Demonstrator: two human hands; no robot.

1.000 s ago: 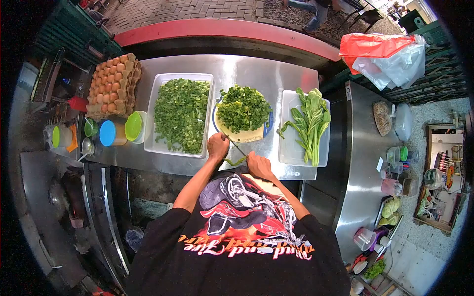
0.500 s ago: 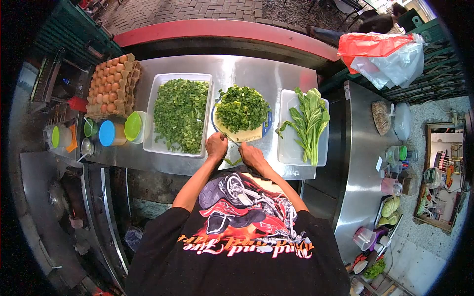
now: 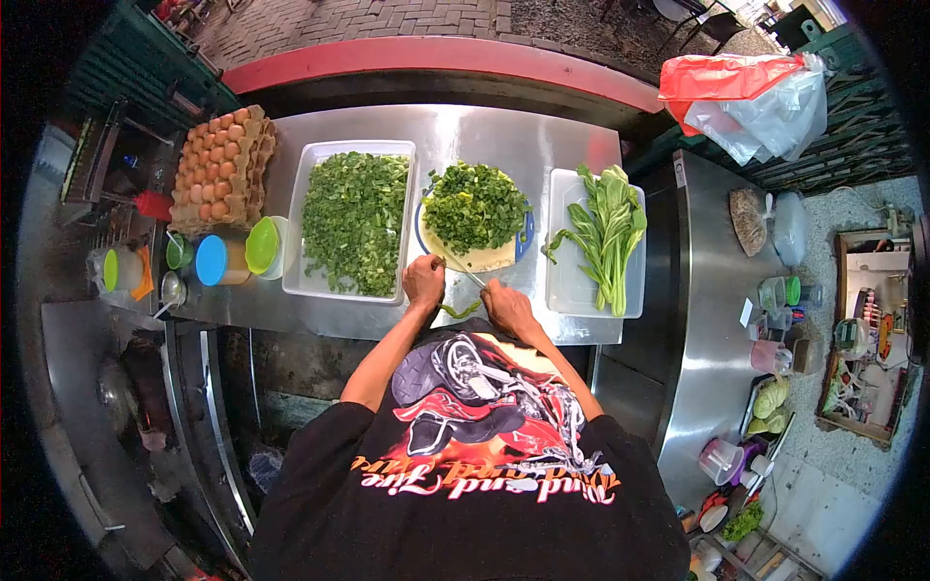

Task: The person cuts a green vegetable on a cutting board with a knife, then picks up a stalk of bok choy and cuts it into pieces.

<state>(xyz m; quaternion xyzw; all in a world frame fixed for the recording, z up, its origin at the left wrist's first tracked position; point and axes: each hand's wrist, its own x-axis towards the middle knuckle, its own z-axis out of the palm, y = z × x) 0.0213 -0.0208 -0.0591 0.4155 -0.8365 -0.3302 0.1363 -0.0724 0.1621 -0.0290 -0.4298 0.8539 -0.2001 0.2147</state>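
Nearest me are the worker's black printed shirt [image 3: 484, 465] and two bare hands. The right hand [image 3: 509, 310] grips a knife [image 3: 471, 277], its blade angled towards the left hand [image 3: 423, 282], which is clenched; what it pinches is too small to tell. A green strip [image 3: 461, 312] curls between them. Just beyond, chopped greens [image 3: 475, 208] heap on a round board [image 3: 492, 259], between a tray of cut greens [image 3: 356, 225] and whole leafy stalks [image 3: 608, 242] in a clear tray [image 3: 570, 298], all on the metal surface [image 3: 494, 131].
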